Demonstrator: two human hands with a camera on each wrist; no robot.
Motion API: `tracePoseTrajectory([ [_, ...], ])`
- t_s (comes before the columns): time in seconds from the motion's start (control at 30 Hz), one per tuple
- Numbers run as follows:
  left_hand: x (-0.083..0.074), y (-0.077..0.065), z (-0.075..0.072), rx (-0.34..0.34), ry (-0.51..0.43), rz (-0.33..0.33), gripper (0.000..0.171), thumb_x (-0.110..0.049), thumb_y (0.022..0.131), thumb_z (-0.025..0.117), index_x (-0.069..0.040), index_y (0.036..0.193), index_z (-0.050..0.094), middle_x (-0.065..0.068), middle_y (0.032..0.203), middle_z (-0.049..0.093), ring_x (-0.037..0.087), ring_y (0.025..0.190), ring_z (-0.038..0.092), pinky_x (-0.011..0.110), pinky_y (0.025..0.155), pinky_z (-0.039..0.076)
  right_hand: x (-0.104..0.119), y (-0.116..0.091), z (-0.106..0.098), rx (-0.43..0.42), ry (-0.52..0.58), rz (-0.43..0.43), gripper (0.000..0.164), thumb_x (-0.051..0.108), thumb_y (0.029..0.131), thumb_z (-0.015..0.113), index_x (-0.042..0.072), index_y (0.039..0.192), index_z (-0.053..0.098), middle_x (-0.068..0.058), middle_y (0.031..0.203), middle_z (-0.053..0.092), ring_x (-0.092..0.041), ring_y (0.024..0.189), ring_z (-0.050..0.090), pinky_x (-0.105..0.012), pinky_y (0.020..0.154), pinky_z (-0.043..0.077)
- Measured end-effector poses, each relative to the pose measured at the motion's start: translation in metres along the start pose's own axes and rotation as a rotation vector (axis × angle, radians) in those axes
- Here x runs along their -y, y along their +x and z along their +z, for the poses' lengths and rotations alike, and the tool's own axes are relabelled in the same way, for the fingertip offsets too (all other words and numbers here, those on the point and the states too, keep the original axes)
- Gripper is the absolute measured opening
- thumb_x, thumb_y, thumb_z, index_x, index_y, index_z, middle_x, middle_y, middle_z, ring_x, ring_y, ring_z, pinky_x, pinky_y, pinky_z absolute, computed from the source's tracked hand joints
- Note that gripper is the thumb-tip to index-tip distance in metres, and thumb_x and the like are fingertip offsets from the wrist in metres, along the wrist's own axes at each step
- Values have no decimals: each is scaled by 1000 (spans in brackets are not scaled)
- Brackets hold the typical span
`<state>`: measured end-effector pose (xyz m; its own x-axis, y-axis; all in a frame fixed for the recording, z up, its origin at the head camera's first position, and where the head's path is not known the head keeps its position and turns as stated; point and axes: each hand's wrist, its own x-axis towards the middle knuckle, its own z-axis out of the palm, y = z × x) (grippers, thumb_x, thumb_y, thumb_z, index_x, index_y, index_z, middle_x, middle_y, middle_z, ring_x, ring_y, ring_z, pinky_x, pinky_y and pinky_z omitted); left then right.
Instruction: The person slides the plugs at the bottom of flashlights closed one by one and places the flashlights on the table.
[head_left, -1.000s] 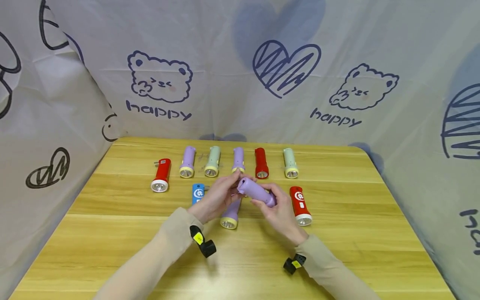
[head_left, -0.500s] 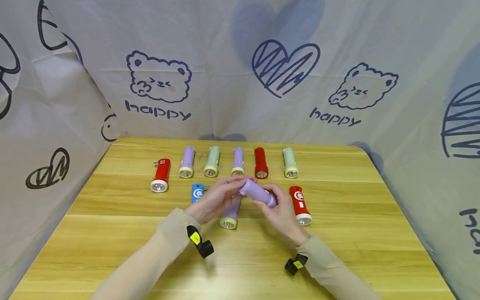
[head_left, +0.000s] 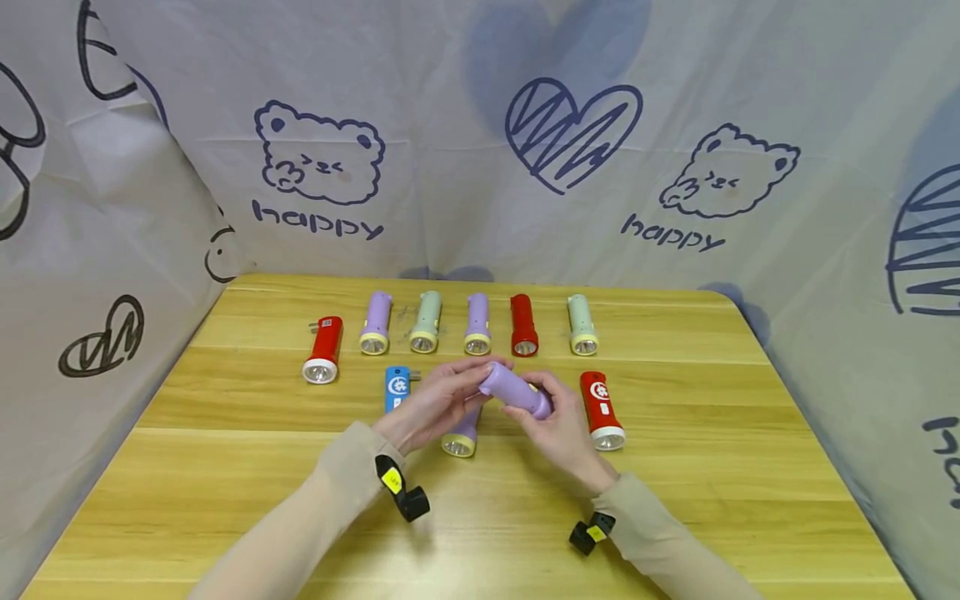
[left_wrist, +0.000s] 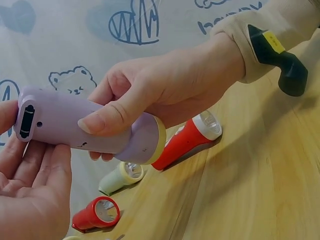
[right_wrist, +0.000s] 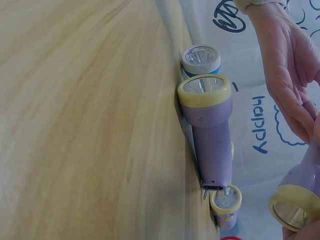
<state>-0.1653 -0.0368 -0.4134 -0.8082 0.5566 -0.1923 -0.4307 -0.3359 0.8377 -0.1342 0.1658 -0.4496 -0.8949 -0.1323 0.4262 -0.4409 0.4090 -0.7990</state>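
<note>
A purple flashlight [head_left: 513,392] with a yellow head ring is held above the table, tilted, between both hands. My right hand [head_left: 561,429] grips it toward its head end, thumb along the body in the left wrist view. At the tail, my left hand [head_left: 441,402] holds it with fingertips beneath and at the end. That tail has a dark slot [left_wrist: 27,121], facing the left wrist camera. Below the hands, another purple flashlight [head_left: 460,437] lies partly hidden; the right wrist view shows metal prongs [right_wrist: 212,191] at its tail. Left of it, a blue flashlight [head_left: 397,387] is partly covered by my left hand.
Along the back of the wooden table [head_left: 712,500] lies a row of purple, pale green [head_left: 582,325] and red flashlights [head_left: 523,325]. Red flashlights with white rims lie at left [head_left: 324,350] and right [head_left: 602,411]. A printed cloth [head_left: 450,183] hangs behind.
My left hand's thumb and fingers have shifted along the tail, covering more of its end. The held flashlight has moved slightly right and turned a little; the other flashlights stay put.
</note>
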Motion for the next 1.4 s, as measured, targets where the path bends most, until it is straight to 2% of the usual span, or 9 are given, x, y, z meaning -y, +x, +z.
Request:
tracePoseTrajectory([
  [0.3,-3,0,0,-20,116,69,41,-14,106,51,9,139,52,-4,118,71,7,109,64,20,97,53,6,3,-3,70,-50,70,37,14,81,85,6,114,70,-14,111,72,-24,95,63,-32,83,48],
  [0.43,-4,1,-2,-56,178,97,37,-14,105,52,7,135,57,-4,117,70,6,106,65,24,100,54,8,6,-5,118,-47,101,34,16,83,83,6,113,71,-14,107,73,-23,92,62,-30,80,48],
  [0.57,-6,3,-3,-128,221,100,37,-14,105,53,6,135,58,-1,119,70,5,102,68,31,104,54,10,8,-8,198,-15,144,33,18,87,79,5,116,70,-15,107,73,-22,92,62,-26,78,51],
  [0.73,-8,4,-2,-211,267,114,38,-15,102,59,6,133,60,2,119,73,4,97,69,27,98,56,10,8,-12,327,56,194,34,18,92,73,3,122,67,-16,115,71,-17,95,61,-22,80,54],
  [0.87,-9,5,-1,-239,295,133,36,-14,99,64,6,129,64,2,114,76,5,99,70,25,95,57,12,9,-16,410,139,233,32,16,94,71,1,121,66,-18,116,71,-16,96,63,-22,83,56],
  [0.97,-9,7,-1,-247,347,140,34,-15,98,65,3,127,67,5,118,76,6,102,69,28,96,57,11,9,-17,451,169,256,30,16,94,70,0,119,66,-18,114,71,-16,97,65,-24,83,58],
  [1.13,-9,9,-2,-287,474,158,30,-19,97,67,-3,123,71,8,122,74,7,103,68,32,98,56,10,8,-18,487,155,294,32,19,94,70,0,119,66,-18,113,71,-16,97,67,-25,82,57],
  [1.27,-9,9,-1,-311,544,198,32,-23,99,66,-4,124,70,12,123,73,16,109,68,34,101,55,10,7,-19,497,152,339,36,21,94,69,-4,120,65,-20,112,71,-14,94,66,-24,80,57],
  [1.4,-10,7,-2,-300,613,259,29,-24,100,63,-8,124,69,13,126,71,24,119,66,37,106,53,10,7,-21,480,150,399,39,23,95,68,-6,120,63,-20,112,70,-14,92,66,-25,80,56],
])
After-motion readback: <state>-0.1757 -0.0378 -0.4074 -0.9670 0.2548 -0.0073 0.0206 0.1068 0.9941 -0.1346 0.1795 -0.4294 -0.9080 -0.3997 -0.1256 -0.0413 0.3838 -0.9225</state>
